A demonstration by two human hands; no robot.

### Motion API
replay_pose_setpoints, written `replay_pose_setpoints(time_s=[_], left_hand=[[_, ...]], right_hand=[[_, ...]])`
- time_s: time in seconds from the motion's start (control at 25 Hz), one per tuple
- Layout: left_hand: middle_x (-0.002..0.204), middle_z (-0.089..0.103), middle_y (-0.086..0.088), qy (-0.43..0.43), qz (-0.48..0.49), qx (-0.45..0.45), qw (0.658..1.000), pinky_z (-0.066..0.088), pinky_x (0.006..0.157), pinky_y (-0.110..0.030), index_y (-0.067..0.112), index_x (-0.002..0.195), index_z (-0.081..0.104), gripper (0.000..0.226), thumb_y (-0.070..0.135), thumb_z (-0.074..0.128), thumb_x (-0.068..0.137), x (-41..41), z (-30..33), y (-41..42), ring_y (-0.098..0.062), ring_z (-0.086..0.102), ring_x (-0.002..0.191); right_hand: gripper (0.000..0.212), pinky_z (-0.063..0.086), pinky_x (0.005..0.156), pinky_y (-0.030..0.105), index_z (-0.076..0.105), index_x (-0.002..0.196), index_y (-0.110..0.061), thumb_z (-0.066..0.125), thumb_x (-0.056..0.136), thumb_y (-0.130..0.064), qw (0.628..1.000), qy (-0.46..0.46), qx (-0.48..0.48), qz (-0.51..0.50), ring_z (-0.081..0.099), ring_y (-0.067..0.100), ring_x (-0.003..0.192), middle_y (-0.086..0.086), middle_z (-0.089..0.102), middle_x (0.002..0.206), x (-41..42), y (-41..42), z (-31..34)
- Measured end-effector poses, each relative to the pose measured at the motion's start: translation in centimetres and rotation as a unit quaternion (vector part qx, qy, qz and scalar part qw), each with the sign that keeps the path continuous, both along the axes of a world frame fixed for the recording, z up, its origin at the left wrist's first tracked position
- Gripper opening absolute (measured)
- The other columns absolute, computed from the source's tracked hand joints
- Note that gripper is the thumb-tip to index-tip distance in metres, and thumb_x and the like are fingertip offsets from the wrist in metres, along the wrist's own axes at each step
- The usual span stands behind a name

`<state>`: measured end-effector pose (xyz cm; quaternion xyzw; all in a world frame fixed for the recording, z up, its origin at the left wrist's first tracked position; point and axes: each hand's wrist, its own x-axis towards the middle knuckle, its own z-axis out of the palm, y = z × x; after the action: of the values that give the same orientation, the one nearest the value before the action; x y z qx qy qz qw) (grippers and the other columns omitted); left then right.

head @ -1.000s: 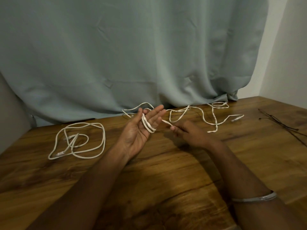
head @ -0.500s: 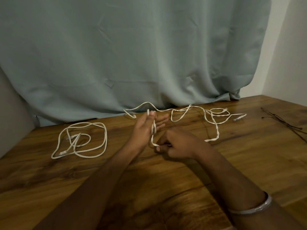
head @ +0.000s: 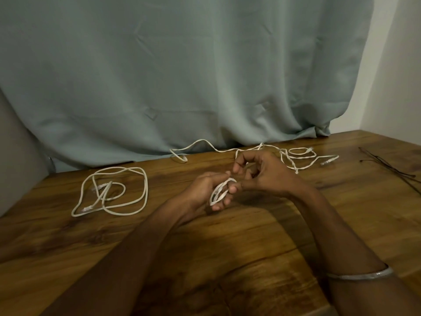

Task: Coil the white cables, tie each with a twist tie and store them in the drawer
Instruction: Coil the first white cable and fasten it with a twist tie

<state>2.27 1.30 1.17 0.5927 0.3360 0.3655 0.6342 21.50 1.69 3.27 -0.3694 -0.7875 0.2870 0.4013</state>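
Near edge: wooden bench (head: pixel 227 258), both forearms reaching in, silver bangle (head: pixel 360 275) on the right wrist. Mid-bench, left hand (head: pixel 206 191) has its fingers (head: pixel 219 205) curled with a few small loops of white cable (head: pixel 218 192) wound round them — clamped on the coil. Right hand (head: pixel 265 173) just beside it, thumb tip touching the coil, fingers bent; whether they pinch the cable strand can't be told. Left of the hands, second white cable (head: pixel 114 190) lies loose on the bench in big untidy loops, well apart. Further back, the uncoiled rest of the held cable trails along the bench edge to the right, plug end (head: pixel 329 160) lying flat. Far right: thin dark twist ties (head: pixel 387 167). Behind — grey-green curtain (head: pixel 182 76).
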Motion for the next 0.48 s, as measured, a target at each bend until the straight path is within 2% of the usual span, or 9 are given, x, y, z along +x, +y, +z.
replay_pose_setpoints(time_s=[0.08,0.16,0.24,0.28,0.32,0.4,0.44,0.48], left_hand=[[0.049,0.044,-0.003,-0.004,-0.064,-0.033,0.997,0.019,0.031,-0.017,0.014,0.072,0.05,0.042,0.033,0.037,0.108,-0.3,0.2,-0.2,-0.008,0.032,0.03],[0.048,0.033,0.003,-0.04,-0.092,-0.057,0.993,0.009,0.035,-0.017,0.018,0.074,0.05,0.042,0.043,0.04,0.106,-0.5,0.4,-0.1,-0.004,0.021,0.032],[0.044,0.028,0.007,-0.056,-0.089,-0.052,0.993,0.006,0.037,-0.019,0.017,0.074,0.052,0.043,0.048,0.044,0.102,-0.9,0.6,0.2,-0.002,0.018,0.031],[0.042,0.026,0.008,-0.065,-0.079,-0.048,0.994,0.005,0.038,-0.02,0.016,0.072,0.052,0.044,0.05,0.046,0.1,-1.2,0.7,0.4,-0.002,0.017,0.03],[0.04,0.026,0.009,-0.082,-0.069,-0.05,0.993,0.005,0.038,-0.021,0.015,0.07,0.052,0.046,0.05,0.046,0.098,-1.3,1.0,0.5,-0.002,0.018,0.029],[0.037,0.026,0.009,-0.138,-0.04,-0.059,0.988,0.006,0.036,-0.02,0.016,0.066,0.051,0.044,0.05,0.051,0.094,-1.2,1.3,0.7,-0.002,0.019,0.026],[0.038,0.026,0.009,-0.158,-0.017,-0.054,0.986,0.008,0.035,-0.019,0.016,0.066,0.049,0.043,0.05,0.054,0.092,-0.8,1.3,0.8,-0.002,0.02,0.027],[0.039,0.027,0.008,-0.166,0.014,-0.041,0.985,0.01,0.035,-0.018,0.017,0.067,0.049,0.042,0.05,0.058,0.091,-0.4,1.2,0.9,-0.003,0.021,0.027]], right_hand=[[0.034,0.036,0.05,0.023,0.069,0.091,-0.01,0.094,0.069,-0.013,1.0,0.017,0.017,-0.008,0.045,0.014,0.05,-0.019,0.066,0.066,-0.3,0.0,-0.1],[0.027,0.034,0.047,0.019,0.073,0.097,-0.012,0.089,0.077,-0.014,0.999,0.032,0.019,0.003,0.042,0.009,0.046,-0.021,0.068,0.068,-0.5,0.2,-0.3],[0.017,0.039,0.047,0.022,0.076,0.103,-0.015,0.08,0.088,-0.022,0.998,0.031,-0.029,0.045,0.052,0.016,0.049,-0.003,0.075,0.08,-0.5,0.1,-0.5],[0.015,0.039,0.048,0.023,0.077,0.105,-0.017,0.074,0.093,-0.026,0.996,0.017,-0.057,0.066,0.055,0.021,0.05,0.01,0.074,0.081,-0.5,0.0,-0.6],[0.017,0.037,0.047,0.023,0.077,0.108,-0.018,0.069,0.097,-0.028,0.994,0.007,-0.076,0.077,0.055,0.022,0.049,0.015,0.071,0.076,-0.5,0.0,-0.7],[0.024,0.032,0.045,0.02,0.074,0.118,-0.014,0.06,0.102,-0.025,0.992,0.034,-0.093,0.079,0.047,0.015,0.044,0.0,0.064,0.065,-0.7,0.3,-0.8],[0.027,0.032,0.045,0.018,0.073,0.121,-0.009,0.059,0.103,-0.024,0.989,0.065,-0.103,0.078,0.044,0.012,0.044,-0.004,0.061,0.065,-0.8,0.6,-0.8],[0.03,0.033,0.047,0.017,0.072,0.123,-0.007,0.06,0.103,-0.026,0.986,0.093,-0.12,0.074,0.046,0.012,0.048,-0.001,0.061,0.069,-0.9,0.8,-0.9]])
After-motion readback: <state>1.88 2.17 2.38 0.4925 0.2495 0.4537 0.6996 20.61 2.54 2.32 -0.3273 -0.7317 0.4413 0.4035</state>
